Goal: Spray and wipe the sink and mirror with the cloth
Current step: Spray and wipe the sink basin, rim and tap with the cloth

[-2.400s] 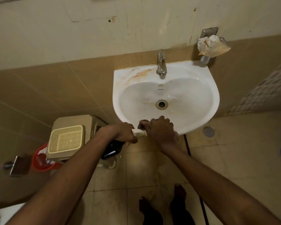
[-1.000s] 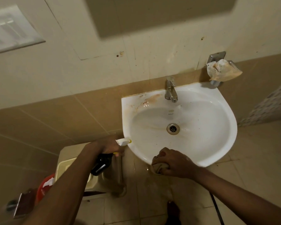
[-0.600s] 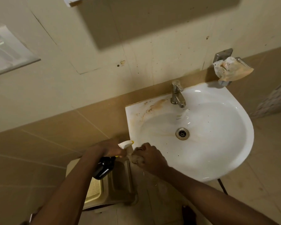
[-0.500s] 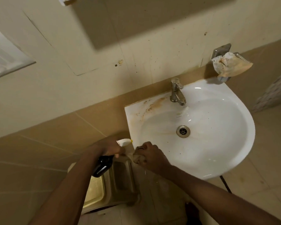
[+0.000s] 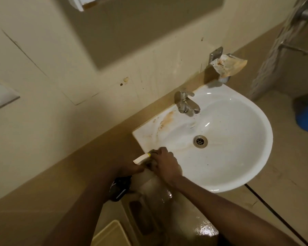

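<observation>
Sink rim wiped at near-left corner; spray bottle held alongside.

The cloth (image 5: 150, 161) is clenched in the right hand (image 5: 164, 165) and pressed against the left front edge of the white sink (image 5: 235, 157); only a small dark bunch of it is seen under the curled fingers. The spray bottle (image 5: 119, 189) is grasped by the left hand (image 5: 130, 168), its white nozzle pointed up just beside the right hand, dark body hung below. Brown stains are seen on the basin's back left, near the tap (image 5: 186, 103). A wet floor patch is seen below the arms.
</observation>
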The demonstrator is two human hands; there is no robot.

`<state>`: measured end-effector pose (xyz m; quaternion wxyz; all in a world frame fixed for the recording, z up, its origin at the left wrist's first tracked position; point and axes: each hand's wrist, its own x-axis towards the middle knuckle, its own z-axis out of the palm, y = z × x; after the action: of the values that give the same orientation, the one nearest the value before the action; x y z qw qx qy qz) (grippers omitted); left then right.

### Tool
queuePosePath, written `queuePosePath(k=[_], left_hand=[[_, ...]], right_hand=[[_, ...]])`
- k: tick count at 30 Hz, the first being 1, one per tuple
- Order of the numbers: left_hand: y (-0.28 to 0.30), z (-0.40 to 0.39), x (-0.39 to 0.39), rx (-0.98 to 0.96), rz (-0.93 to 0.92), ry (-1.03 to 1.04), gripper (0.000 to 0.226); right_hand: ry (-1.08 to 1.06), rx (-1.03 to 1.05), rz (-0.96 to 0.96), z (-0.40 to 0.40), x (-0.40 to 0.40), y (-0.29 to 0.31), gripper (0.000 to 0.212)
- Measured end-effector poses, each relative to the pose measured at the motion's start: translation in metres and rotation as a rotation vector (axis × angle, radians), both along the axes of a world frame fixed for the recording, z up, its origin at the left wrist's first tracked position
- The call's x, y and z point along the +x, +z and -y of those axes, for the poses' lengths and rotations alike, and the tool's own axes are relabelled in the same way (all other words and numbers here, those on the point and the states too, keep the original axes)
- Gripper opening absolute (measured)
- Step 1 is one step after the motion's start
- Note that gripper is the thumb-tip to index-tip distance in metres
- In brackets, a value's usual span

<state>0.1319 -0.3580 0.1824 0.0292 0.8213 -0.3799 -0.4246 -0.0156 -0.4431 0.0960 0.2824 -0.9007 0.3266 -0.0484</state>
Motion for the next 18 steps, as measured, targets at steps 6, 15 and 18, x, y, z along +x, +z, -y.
queuePosePath(k=[6, 15, 18], left_hand=[[0.007, 0.007, 0.008, -0.104, -0.075, -0.081, 0.016], [0.019, 0.019, 0.027, -0.248, 0.004, -0.061, 0.028], [0.020, 0.024, 0.027, -0.137, -0.021, -0.148, 0.026]], right_hand=[[0.022, -0.073, -0.049, -0.016, -0.047, -0.014, 0.045], [-0.153, -0.002, 0.030, -0.007, 0.016, 0.001, 0.038], [-0.077, 0.011, 0.014, -0.008, 0.005, 0.004, 0.047]])
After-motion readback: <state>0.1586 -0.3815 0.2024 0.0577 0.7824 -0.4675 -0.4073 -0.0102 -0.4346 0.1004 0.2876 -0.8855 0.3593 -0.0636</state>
